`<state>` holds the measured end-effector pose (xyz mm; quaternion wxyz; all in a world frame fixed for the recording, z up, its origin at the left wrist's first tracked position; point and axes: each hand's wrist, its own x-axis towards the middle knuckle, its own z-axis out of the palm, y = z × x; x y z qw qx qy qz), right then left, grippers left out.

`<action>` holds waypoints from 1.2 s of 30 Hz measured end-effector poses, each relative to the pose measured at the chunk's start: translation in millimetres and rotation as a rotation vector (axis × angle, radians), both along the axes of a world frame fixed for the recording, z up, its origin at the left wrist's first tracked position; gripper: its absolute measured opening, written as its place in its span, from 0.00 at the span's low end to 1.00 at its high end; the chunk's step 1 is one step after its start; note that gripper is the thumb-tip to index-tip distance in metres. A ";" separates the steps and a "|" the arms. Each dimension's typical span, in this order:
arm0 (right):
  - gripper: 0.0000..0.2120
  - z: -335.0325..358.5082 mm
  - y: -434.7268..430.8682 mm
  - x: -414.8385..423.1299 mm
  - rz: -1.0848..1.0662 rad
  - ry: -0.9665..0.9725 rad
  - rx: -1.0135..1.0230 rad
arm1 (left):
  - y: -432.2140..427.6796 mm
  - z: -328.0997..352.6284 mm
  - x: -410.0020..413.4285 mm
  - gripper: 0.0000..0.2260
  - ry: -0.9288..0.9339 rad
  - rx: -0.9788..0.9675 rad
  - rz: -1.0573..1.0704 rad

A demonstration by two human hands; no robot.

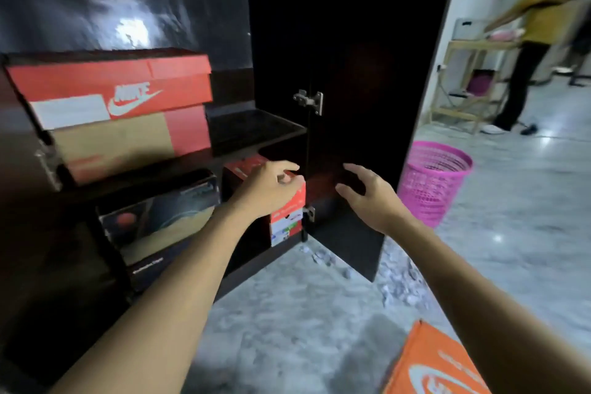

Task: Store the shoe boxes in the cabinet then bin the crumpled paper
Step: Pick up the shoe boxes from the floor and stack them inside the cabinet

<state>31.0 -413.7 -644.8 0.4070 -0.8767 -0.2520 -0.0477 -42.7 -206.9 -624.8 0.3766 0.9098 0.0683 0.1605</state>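
Observation:
The dark cabinet (256, 131) stands open. A large red shoe box (128, 105) with a white logo fills its upper shelf on the left. On the lower shelf sit a dark printed box (160, 217) and, at the right end, a small red box (287, 217). My left hand (268, 185) rests on top of the small red box with its fingers curled over the front edge. My right hand (367, 195) hovers open just in front of the open door (367, 89), touching nothing. An orange shoe box (431, 365) lies on the floor at the bottom right. Crumpled paper (323, 256) lies on the floor by the door's lower corner.
A pink mesh bin (435, 179) stands on the grey marbled floor right of the open door. Further back on the right, a person in a yellow top (540, 9) stands at a wooden shelf unit (463, 83). More paper scraps (403, 285) dot the floor.

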 end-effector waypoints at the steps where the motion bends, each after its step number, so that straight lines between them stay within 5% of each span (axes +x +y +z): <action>1: 0.26 -13.4 -18.4 -4.6 -0.040 0.014 -0.009 | -14.9 -12.7 6.1 0.14 0.010 -0.018 -0.042; 12: 0.22 -164.8 -202.6 -71.3 -0.377 0.275 0.066 | -204.8 -176.3 16.6 0.14 0.354 -0.172 -0.367; 18: 0.23 -265.3 -271.5 -120.1 -0.474 0.432 0.088 | -279.4 -302.1 -24.1 0.23 0.584 -0.171 -0.322; 23: 0.23 -331.5 -308.6 -160.7 -0.704 0.420 0.002 | -291.8 -380.8 -62.2 0.34 0.674 0.069 -0.157; 27: 0.32 -356.6 -327.7 -182.2 -1.000 0.515 -0.213 | -295.3 -399.4 -80.2 0.37 0.524 0.208 -0.041; 30: 0.44 -371.3 -337.8 -188.8 -0.944 0.650 -0.090 | -296.2 -397.1 -71.0 0.39 0.530 0.105 -0.002; 36: 0.54 -386.0 -342.7 -197.6 -0.861 0.585 0.089 | -296.5 -390.6 -61.8 0.40 0.532 -0.013 0.050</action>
